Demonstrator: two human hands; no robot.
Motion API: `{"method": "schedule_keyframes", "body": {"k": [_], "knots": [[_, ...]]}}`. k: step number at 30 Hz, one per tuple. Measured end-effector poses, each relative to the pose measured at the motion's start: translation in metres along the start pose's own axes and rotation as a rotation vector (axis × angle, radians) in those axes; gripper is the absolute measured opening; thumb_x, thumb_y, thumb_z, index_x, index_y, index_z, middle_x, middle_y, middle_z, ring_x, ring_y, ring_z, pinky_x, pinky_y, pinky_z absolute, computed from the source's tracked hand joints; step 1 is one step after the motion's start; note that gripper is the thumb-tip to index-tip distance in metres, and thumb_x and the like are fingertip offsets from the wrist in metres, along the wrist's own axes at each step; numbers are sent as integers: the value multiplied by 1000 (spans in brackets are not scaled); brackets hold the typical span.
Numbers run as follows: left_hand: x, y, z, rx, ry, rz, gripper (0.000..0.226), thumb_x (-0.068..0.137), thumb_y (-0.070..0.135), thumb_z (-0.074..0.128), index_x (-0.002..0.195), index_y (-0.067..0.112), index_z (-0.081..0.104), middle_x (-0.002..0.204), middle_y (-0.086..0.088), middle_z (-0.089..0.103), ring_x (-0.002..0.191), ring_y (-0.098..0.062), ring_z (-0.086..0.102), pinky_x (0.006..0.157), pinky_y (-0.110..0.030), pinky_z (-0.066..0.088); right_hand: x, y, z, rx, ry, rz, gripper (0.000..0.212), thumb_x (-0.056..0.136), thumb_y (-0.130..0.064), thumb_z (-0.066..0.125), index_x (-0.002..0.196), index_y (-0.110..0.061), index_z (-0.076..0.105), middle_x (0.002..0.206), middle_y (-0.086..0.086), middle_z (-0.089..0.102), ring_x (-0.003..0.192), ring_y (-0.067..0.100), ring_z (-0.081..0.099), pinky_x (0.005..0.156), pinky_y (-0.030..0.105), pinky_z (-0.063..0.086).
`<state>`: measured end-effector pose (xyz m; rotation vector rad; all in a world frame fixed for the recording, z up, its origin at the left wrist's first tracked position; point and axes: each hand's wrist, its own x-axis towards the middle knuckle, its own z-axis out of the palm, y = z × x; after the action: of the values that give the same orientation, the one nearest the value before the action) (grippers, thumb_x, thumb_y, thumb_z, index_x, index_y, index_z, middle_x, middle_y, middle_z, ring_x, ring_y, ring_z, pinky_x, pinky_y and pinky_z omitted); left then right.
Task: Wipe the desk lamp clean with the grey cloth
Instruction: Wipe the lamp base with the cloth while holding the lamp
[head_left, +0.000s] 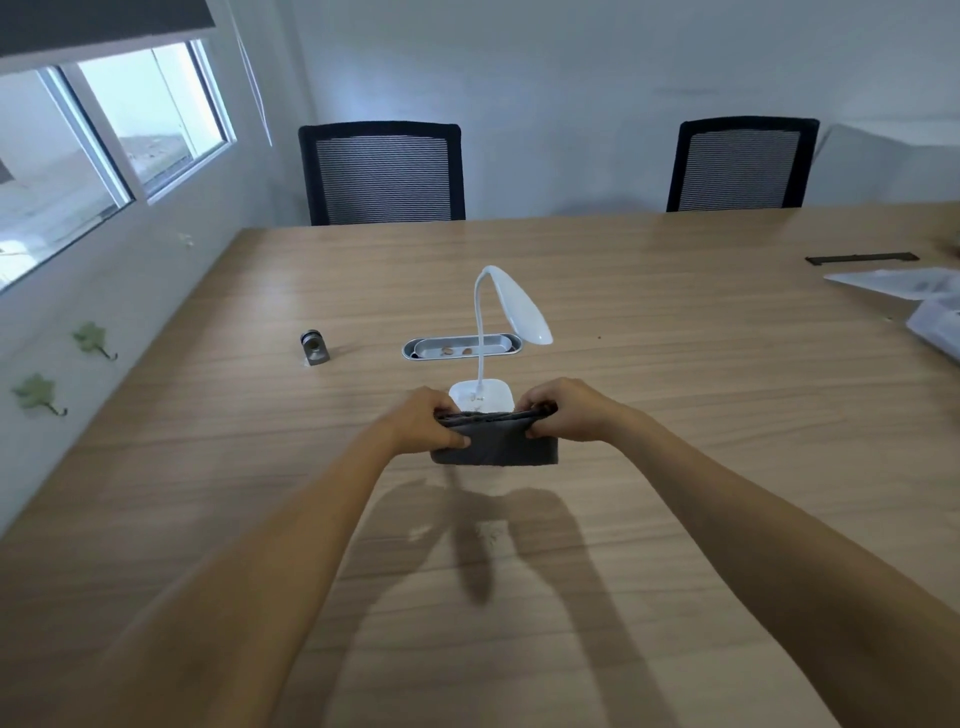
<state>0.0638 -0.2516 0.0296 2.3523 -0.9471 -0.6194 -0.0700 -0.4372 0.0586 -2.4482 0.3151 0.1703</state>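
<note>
From our head view we look down on a long wooden table (649, 322) with a pale grain, running up to a white wall on the left, where a window (109, 135) sits under a dark blind and two green leaf-shaped hooks (93, 339) are stuck low on the wall. At the far edge stand two black mesh-backed chairs (382, 174), one left of centre and one to the right. Our left hand (423, 421) and right hand (563, 410) are both closed on the grey cloth (496, 439), each pinching one upper corner so the folded cloth is stretched between them and hangs just above the tabletop. Directly beyond the cloth stands the white desk lamp (511, 306), its square base partly hidden behind the cloth's top edge, its thin neck curving up and its head drooping to the right. Behind the neck a metal cable tray (460, 345) is sunk into the table, with a few small brownish bits in it that we cannot identify. To the left of it sits a small silver and black object (314, 348), too small to name. At the far right, clear plastic packaging (924, 301) is cut off by the frame, with a thin black strip (862, 257) lying beyond it. Our forearms cast dark shadows on the near wood.
</note>
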Motion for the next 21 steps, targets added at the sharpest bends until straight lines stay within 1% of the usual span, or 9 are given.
{"method": "schedule_keyframes", "body": {"k": [2, 4, 7, 10, 12, 13, 15, 18, 21], "knots": [[-1, 3, 0, -30, -45, -2, 51, 66, 28, 82, 114, 19, 68, 105, -1, 65, 99, -18, 60, 93, -34, 50, 3, -4, 7, 14, -15, -13, 31, 73, -7, 67, 101, -16, 73, 89, -3, 66, 91, 16, 58, 86, 34, 49], [-2, 6, 1, 9, -81, 25, 51, 69, 27, 80, 118, 20, 68, 113, -4, 68, 106, -22, 62, 99, -39, 49, 8, -7, 13, 49, -23, -18, 33, 72, -7, 68, 104, -16, 73, 92, -2, 68, 95, 18, 61, 90, 36, 49], [-3, 3, -1, 87, -86, 32, 25, 76, 24, 72, 98, 13, 76, 93, -13, 72, 93, -29, 64, 90, -45, 52, 15, -6, 22, 109, -28, -26, 32, 73, -12, 71, 104, -16, 73, 99, 1, 71, 103, 22, 64, 92, 36, 49], [-4, -11, -8, 120, -50, -2, 13, 79, 22, 70, 76, 9, 74, 74, -14, 66, 76, -28, 58, 73, -39, 48, 23, -3, 30, 264, 81, 26, 39, 84, -30, 66, 119, -13, 65, 118, 6, 68, 112, 20, 61, 98, 31, 45], [-2, -24, -13, 124, -5, -48, 28, 79, 17, 68, 53, 17, 59, 56, -6, 51, 65, -22, 48, 64, -32, 38, 31, 7, 35, 239, 160, 96, 39, 94, -33, 49, 122, -9, 61, 129, 10, 62, 119, 25, 56, 102, 34, 41], [-1, -30, -16, 116, 39, -71, 33, 79, 15, 67, 49, 20, 53, 53, -4, 48, 64, -21, 47, 62, -30, 37, 34, 14, 37, 156, 151, 123, 40, 97, -31, 42, 126, -9, 58, 133, 10, 59, 124, 26, 53, 104, 33, 39], [4, -39, -18, 118, 135, -114, 28, 78, 15, 63, 51, 18, 54, 54, -5, 50, 62, -22, 49, 60, -28, 38, 39, 28, 44, 0, 73, 154, 44, 96, -25, 40, 137, -10, 48, 145, 10, 49, 132, 27, 45, 109, 33, 34], [10, -45, -11, 171, 281, -110, 14, 73, 18, 57, 62, 12, 62, 60, -9, 53, 62, -31, 55, 56, -27, 38, 43, 39, 55, -113, -12, 107, 52, 91, -15, 45, 142, -7, 38, 150, 13, 40, 136, 29, 39, 111, 34, 33], [19, -47, 3, 273, 397, -77, 15, 76, 14, 58, 79, 4, 68, 78, -18, 59, 77, -38, 61, 58, -33, 44, 50, 47, 64, -213, -87, 59, 65, 89, -14, 48, 149, -10, 22, 159, 10, 19, 145, 28, 22, 119, 37, 23]]}}
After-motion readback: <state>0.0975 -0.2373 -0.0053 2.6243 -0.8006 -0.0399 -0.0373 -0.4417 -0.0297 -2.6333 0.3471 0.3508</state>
